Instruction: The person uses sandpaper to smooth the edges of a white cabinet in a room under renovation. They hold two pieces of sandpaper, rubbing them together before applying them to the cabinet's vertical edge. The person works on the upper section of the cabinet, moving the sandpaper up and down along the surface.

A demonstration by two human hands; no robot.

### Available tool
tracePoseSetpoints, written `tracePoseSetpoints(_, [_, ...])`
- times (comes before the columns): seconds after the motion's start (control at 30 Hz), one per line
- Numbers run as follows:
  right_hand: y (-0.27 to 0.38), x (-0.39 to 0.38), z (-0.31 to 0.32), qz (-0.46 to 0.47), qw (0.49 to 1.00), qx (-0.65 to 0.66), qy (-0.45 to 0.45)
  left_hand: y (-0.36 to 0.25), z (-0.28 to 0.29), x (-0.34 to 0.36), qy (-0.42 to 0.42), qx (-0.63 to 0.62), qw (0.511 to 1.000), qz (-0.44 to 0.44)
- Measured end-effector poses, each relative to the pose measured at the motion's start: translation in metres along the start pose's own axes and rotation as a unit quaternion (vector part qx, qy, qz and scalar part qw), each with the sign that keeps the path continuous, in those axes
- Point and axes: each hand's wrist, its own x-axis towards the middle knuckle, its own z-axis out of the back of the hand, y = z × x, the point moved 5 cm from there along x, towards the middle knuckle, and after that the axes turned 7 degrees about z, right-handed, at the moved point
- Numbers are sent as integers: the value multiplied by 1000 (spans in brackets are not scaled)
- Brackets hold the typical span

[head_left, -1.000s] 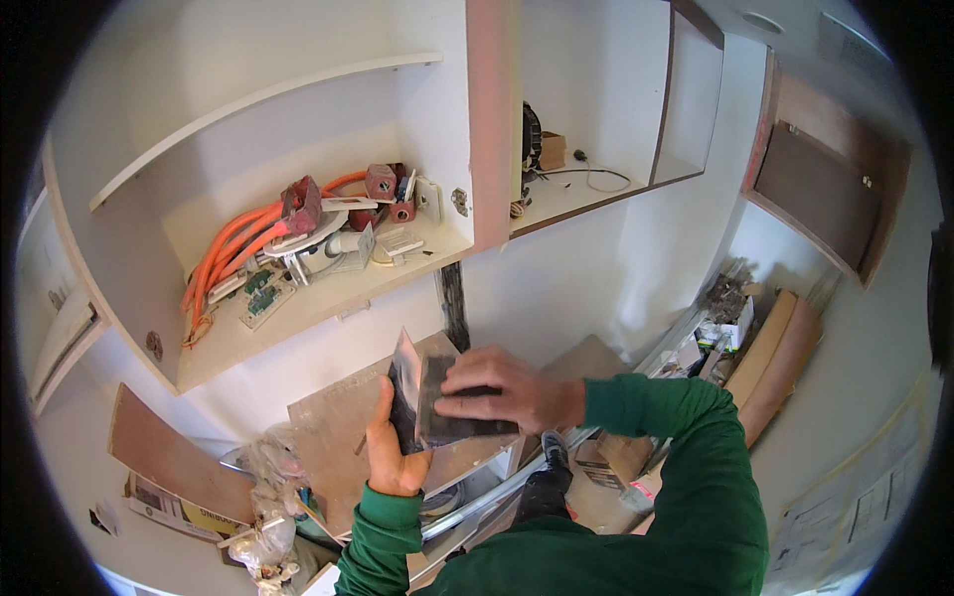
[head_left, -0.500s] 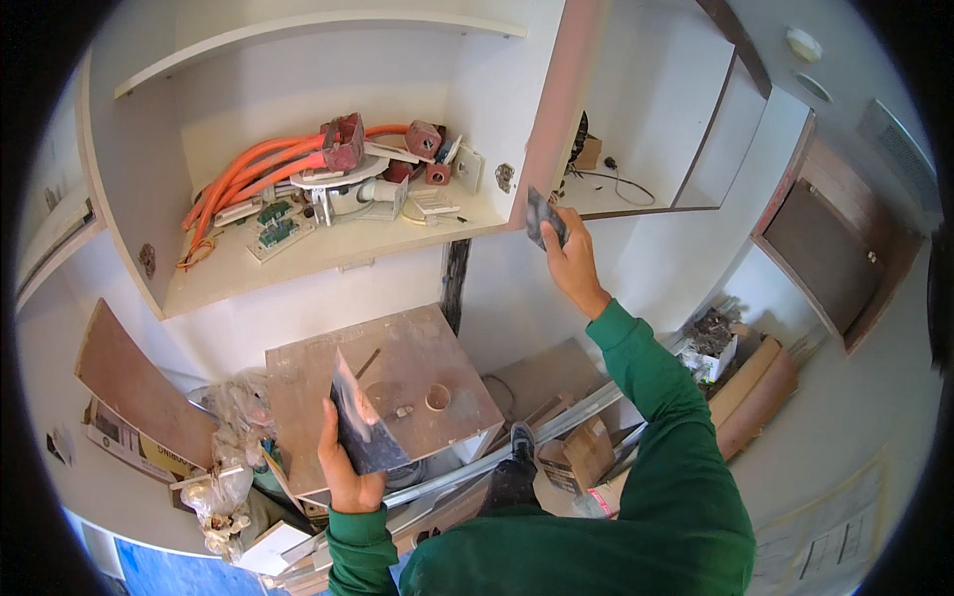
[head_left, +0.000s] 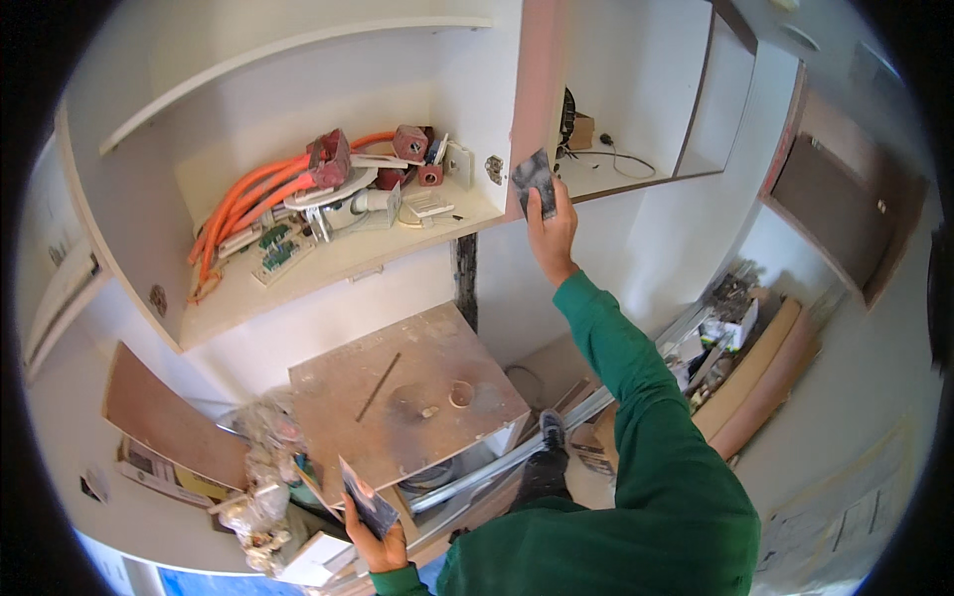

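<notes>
My right hand (head_left: 554, 236) is raised, its fingers and thumb closed on a thin dark grey rectangular filler spreader (head_left: 532, 181). That spreader lies over the lower end of a pinkish vertical strip (head_left: 538, 89) between two white wall cabinets; whether its edge touches is hard to tell. Low down at the left, my left hand (head_left: 386, 546) is closed round a second dark spreader (head_left: 375, 512), which carries a light pinkish smear near its upper edge. It is beside the front corner of a dusty brown board-topped box (head_left: 328, 382).
Orange conduits (head_left: 243, 204), red junction boxes (head_left: 410, 144) and a circuit board (head_left: 281, 248) lie in the left cabinet (head_left: 348, 268). A stick (head_left: 379, 387) and a small round cup (head_left: 461, 394) are on the box top. Plastic bags (head_left: 268, 427), metal profiles (head_left: 472, 482) and rolled sheets (head_left: 770, 363) clutter the floor.
My right hand has moved slightly left and up, with its spreader now over the pinkish strip. My left hand and its spreader have dropped lower, and the view has shifted.
</notes>
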Motion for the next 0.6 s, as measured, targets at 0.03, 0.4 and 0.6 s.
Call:
tracePoseSetpoints(0.03, [1, 0, -4, -5, 1000, 8, -10, -4, 2, -5, -11, 2, 1000, -15])
tracePoseSetpoints(0.4, [-6, 6, -33, 23, 994, -90, -63, -19, 13, -45, -70, 434, 889, -127])
tracePoseSetpoints(0.6, [4, 21, -44, 42, 985, -130, -101, -14, 7, -51, -96, 428, 883, -167])
